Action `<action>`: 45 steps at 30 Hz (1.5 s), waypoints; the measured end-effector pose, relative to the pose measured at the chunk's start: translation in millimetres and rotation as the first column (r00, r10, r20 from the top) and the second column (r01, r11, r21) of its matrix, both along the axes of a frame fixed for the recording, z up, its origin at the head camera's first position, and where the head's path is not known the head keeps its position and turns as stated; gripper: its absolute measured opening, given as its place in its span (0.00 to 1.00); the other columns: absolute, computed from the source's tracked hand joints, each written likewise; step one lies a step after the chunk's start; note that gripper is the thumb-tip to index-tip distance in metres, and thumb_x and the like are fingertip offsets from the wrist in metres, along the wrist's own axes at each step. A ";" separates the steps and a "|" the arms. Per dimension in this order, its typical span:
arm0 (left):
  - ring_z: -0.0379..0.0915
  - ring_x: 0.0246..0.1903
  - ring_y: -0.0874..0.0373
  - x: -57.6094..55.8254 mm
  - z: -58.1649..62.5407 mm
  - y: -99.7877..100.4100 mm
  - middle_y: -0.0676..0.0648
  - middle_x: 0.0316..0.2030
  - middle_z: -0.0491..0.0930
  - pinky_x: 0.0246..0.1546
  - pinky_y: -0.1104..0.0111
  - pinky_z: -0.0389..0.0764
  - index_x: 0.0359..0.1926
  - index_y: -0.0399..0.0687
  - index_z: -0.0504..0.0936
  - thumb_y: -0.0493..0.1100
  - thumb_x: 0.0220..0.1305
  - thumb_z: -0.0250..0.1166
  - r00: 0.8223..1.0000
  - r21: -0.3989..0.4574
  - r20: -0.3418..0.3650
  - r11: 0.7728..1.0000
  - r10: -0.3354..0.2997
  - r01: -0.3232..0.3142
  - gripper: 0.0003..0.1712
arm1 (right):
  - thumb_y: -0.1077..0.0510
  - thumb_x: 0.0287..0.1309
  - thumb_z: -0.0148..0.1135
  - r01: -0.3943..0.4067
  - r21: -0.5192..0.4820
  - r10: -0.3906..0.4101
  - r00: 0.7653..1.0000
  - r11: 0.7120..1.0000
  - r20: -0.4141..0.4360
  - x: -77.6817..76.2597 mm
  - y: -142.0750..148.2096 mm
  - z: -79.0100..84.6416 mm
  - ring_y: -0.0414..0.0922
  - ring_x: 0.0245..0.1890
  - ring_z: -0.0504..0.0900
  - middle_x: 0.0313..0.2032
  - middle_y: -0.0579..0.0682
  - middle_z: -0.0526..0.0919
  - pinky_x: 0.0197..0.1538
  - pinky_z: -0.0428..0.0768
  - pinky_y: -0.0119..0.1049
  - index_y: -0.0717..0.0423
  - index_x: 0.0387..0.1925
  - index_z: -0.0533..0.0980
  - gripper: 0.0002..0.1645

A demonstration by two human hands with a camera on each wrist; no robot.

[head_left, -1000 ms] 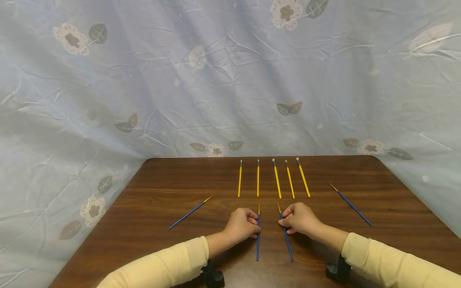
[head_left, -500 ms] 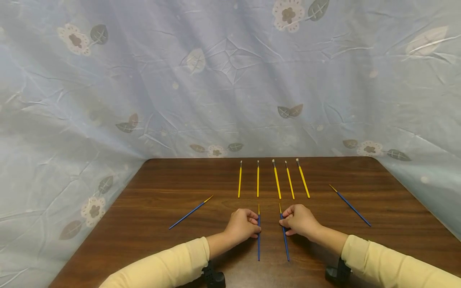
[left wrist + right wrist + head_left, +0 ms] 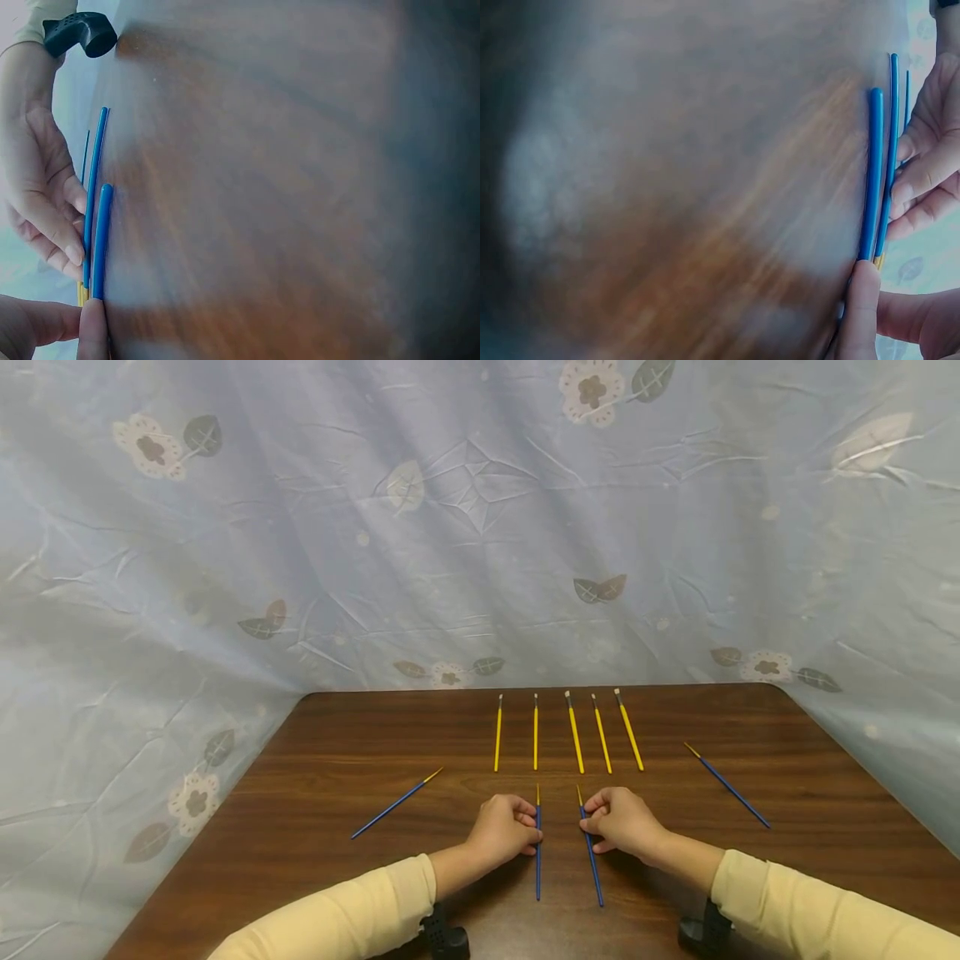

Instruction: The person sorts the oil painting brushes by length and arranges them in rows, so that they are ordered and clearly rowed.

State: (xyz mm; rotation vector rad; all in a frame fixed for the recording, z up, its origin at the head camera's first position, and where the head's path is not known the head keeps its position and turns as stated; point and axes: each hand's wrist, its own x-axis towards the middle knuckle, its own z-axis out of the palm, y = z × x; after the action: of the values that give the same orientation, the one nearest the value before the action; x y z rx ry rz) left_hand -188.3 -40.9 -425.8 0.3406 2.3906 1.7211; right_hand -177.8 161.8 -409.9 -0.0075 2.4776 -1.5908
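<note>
My left hand (image 3: 504,828) pinches a blue paintbrush (image 3: 538,878) between thumb and fingers, its yellow-brown tip pointing to the table's far side. To its right, my right hand (image 3: 624,822) pinches a second blue paintbrush (image 3: 595,870), slanted with its lower end toward the right. A gap separates the two brushes, which lie on or close to the tabletop. In the left wrist view, the left brush's handle (image 3: 102,240) stands out in front of the right hand (image 3: 34,165). The right wrist view has the right brush's handle (image 3: 871,172) nearest, its front part hidden by fingers.
Several yellow paintbrushes (image 3: 536,739) lie in a row toward the back of the brown wooden table (image 3: 300,777). One loose blue paintbrush (image 3: 393,806) lies at left, another blue paintbrush (image 3: 727,785) at right. Behind hangs a flowered curtain (image 3: 450,568).
The lower end of the right brush has swung a little left, so it slants less than a second ago. Both hands stay almost in place, still holding their brushes.
</note>
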 end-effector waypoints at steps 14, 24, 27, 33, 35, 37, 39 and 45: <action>0.81 0.22 0.54 -0.5 -0.4 -0.6 0.46 0.24 0.78 0.21 0.68 0.84 0.37 0.26 0.79 0.21 0.49 0.68 1.000 0.006 -0.003 1.000 -0.007 0.007 0.12 | 0.72 0.56 0.64 0.002 0.002 -0.002 1.000 1.000 0.013 -1.0 0.0 0.3 0.47 0.27 0.76 0.26 0.53 0.72 0.29 0.86 0.40 0.74 0.44 0.71 0.14; 0.81 0.24 0.53 -2.2 1.3 -4.8 0.44 0.26 0.78 0.23 0.66 0.85 0.39 0.26 0.79 0.22 0.50 0.68 0.997 0.061 0.067 0.998 -0.026 0.022 0.13 | 0.70 0.58 0.64 -0.031 -0.037 0.033 0.997 0.999 0.067 -4.3 5.5 1.1 0.48 0.31 0.77 0.29 0.54 0.72 0.33 0.86 0.41 0.75 0.46 0.70 0.17; 0.82 0.25 0.53 -3.4 1.8 -6.5 0.44 0.27 0.78 0.24 0.66 0.86 0.41 0.26 0.79 0.22 0.51 0.68 0.994 0.084 0.099 0.996 -0.039 0.031 0.14 | 0.69 0.59 0.64 -0.055 -0.046 0.059 0.995 0.997 0.079 -4.7 8.6 3.9 0.49 0.34 0.78 0.32 0.57 0.74 0.34 0.86 0.41 0.75 0.48 0.70 0.18; 0.82 0.29 0.52 -5.2 2.9 -9.9 0.44 0.30 0.78 0.28 0.64 0.86 0.44 0.27 0.78 0.24 0.53 0.68 0.987 0.116 0.145 0.992 -0.074 0.057 0.16 | 0.67 0.59 0.64 -0.049 -0.051 0.055 0.992 0.997 0.116 -8.1 13.3 5.5 0.49 0.35 0.79 0.37 0.58 0.77 0.34 0.86 0.41 0.73 0.48 0.71 0.18; 0.82 0.30 0.52 -5.3 4.7 -12.0 0.44 0.31 0.78 0.30 0.64 0.86 0.46 0.27 0.78 0.26 0.55 0.68 0.982 0.121 0.153 0.989 -0.108 0.090 0.16 | 0.66 0.60 0.64 -0.046 -0.063 0.054 0.990 0.997 0.127 -9.3 15.5 5.4 0.49 0.36 0.79 0.37 0.58 0.78 0.34 0.86 0.41 0.72 0.48 0.71 0.18; 0.81 0.32 0.53 -5.4 6.3 -14.7 0.44 0.33 0.77 0.32 0.64 0.86 0.47 0.27 0.78 0.27 0.56 0.68 0.977 0.127 0.156 0.984 -0.147 0.128 0.16 | 0.66 0.61 0.64 -0.062 -0.085 0.074 0.988 0.994 0.135 -10.1 18.7 5.2 0.50 0.37 0.79 0.39 0.58 0.78 0.36 0.86 0.42 0.73 0.49 0.71 0.18; 0.81 0.33 0.53 -5.2 8.1 -18.2 0.43 0.34 0.77 0.34 0.64 0.86 0.48 0.27 0.78 0.28 0.57 0.67 0.969 0.134 0.158 0.976 -0.191 0.171 0.17 | 0.65 0.62 0.63 -0.091 -0.114 0.106 0.984 0.989 0.140 -10.7 22.6 5.1 0.50 0.37 0.79 0.40 0.59 0.78 0.37 0.86 0.42 0.73 0.50 0.70 0.19; 0.80 0.34 0.54 -8.4 11.8 -33.1 0.44 0.36 0.79 0.35 0.63 0.86 0.47 0.29 0.79 0.31 0.59 0.68 0.939 0.147 0.169 0.950 -0.299 0.276 0.15 | 0.63 0.63 0.63 -0.205 -0.208 0.235 0.963 0.956 0.133 -14.0 38.2 8.7 0.49 0.39 0.79 0.42 0.59 0.77 0.42 0.85 0.44 0.74 0.52 0.69 0.22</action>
State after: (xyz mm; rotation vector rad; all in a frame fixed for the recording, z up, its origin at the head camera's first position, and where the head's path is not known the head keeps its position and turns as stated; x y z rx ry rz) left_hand -196.7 -73.9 -413.9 0.4936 1.9958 1.6825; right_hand -191.8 200.0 -401.2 -0.1750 2.1145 -1.6584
